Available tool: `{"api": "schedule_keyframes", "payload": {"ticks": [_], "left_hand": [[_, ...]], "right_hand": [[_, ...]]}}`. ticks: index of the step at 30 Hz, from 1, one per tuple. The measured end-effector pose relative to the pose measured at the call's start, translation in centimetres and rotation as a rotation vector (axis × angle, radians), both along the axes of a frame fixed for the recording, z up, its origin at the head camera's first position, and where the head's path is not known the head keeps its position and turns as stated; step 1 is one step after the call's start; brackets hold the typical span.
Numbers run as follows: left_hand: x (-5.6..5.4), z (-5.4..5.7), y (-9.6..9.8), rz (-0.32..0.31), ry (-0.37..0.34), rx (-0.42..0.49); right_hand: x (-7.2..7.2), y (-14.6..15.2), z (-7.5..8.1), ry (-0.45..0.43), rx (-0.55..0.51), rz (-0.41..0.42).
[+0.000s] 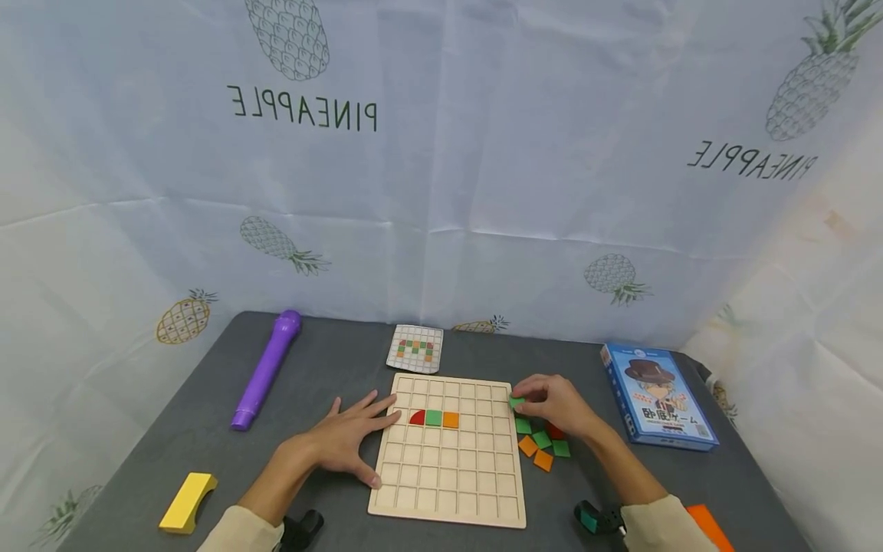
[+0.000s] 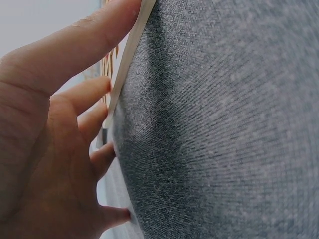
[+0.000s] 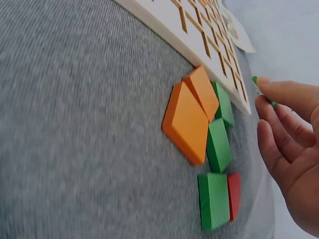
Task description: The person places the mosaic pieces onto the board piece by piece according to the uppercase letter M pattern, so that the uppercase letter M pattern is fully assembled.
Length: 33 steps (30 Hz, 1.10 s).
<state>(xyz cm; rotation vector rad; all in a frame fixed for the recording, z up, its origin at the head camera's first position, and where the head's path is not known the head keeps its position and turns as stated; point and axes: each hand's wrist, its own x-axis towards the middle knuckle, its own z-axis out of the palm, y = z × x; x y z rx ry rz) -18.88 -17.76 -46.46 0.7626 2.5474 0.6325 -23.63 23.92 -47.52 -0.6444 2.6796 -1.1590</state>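
Note:
A wooden grid board (image 1: pixel 448 483) lies in the middle of the grey table. Set in one of its upper rows, side by side, are a red quarter-round tile (image 1: pixel 417 417), a green square tile (image 1: pixel 433 418) and an orange square tile (image 1: pixel 451 420). My left hand (image 1: pixel 345 437) has its fingers spread, with the thumb and fingertips resting at the board's left edge. At the upper right corner, my right hand (image 1: pixel 557 405) pinches a green tile (image 1: pixel 514 402) between thumb and fingers, raised off the cloth in the right wrist view.
Loose green (image 3: pixel 218 144), orange (image 3: pixel 187 122) and red (image 3: pixel 234 196) tiles lie right of the board. Behind it is a pattern card (image 1: pixel 415 349). A purple microphone-shaped stick (image 1: pixel 269 368) and yellow arch block (image 1: pixel 188 502) lie left; a blue box (image 1: pixel 658 399) is at right.

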Motion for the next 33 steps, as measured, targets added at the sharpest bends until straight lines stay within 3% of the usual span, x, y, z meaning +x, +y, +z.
{"api": "schedule_keyframes", "payload": {"ticks": [6, 16, 23, 33], "left_hand": [[0.0, 0.0, 0.0, -0.004, -0.001, 0.004], [-0.1, -0.1, 0.1, -0.004, 0.014, -0.002], [-0.1, -0.1, 0.1, -0.014, 0.016, 0.002], [-0.1, -0.2, -0.1, -0.009, 0.009, 0.002]], "right_hand": [[-0.1, -0.8, -0.4, 0.009, -0.036, 0.051], [0.2, -2.5, -0.3, -0.063, -0.106, 0.069], [0.2, -3.9, -1.0, -0.049, -0.085, 0.086], [0.4, -6.1, -1.3, -0.128, -0.123, 0.093]]}}
